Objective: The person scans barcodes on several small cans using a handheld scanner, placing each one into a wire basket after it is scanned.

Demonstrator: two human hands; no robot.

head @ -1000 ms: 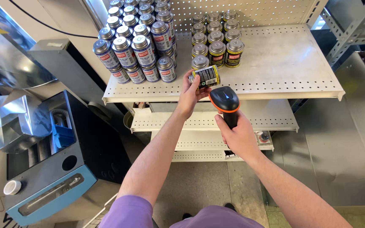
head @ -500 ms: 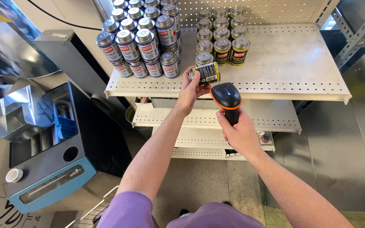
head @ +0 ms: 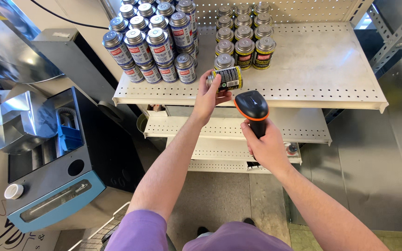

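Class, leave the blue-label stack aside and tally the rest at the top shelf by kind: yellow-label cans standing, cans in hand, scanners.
yellow-label cans standing on the shelf: 13
held can, in the left hand: 1
scanner, black and orange, in the right hand: 1
Total: 15

Left hand [head: 209,95], centre of frame: grips a small yellow-labelled can [head: 225,79] tipped on its side, just above the front edge of the perforated shelf [head: 331,69]; right hand [head: 267,146], lower centre: closed round the handle of a black-and-orange handheld scanner [head: 251,106], head just below the can; upper centre: rows of yellow-labelled cans [head: 243,35]; upper left: stacked blue-labelled cans [head: 152,39]; left edge: grey-and-blue machine [head: 52,172]; below: lower shelves [head: 229,128].
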